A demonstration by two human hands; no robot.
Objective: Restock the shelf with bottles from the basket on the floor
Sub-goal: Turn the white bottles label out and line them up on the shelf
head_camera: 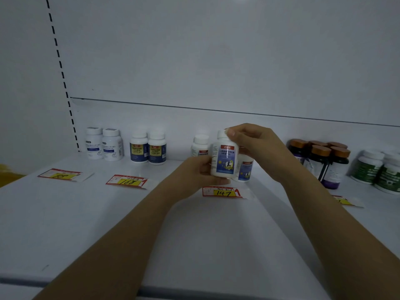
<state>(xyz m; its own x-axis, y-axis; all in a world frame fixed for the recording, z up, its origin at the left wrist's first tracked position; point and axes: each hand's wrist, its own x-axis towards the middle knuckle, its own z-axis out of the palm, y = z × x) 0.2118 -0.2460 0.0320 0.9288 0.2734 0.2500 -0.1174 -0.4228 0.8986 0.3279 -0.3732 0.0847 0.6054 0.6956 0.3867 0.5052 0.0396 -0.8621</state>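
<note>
Forearms (121, 234) extend across the shelf (65, 224); left hand (201, 172) grips the white bottle (225, 161) at its base, right hand (253, 146) pinches the cap. It is held upright, label toward camera, above the 147 price tag (223, 192), likely for alignment with the matching bottles (200, 146) behind

Both hands (249, 146) hold white bottle (224, 158) above shelf (86, 213).

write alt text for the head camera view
A left hand and right hand hold a white bottle upright over a white shelf, the right at its cap. Other bottles stand in groups along the back, price tags in front.
</note>
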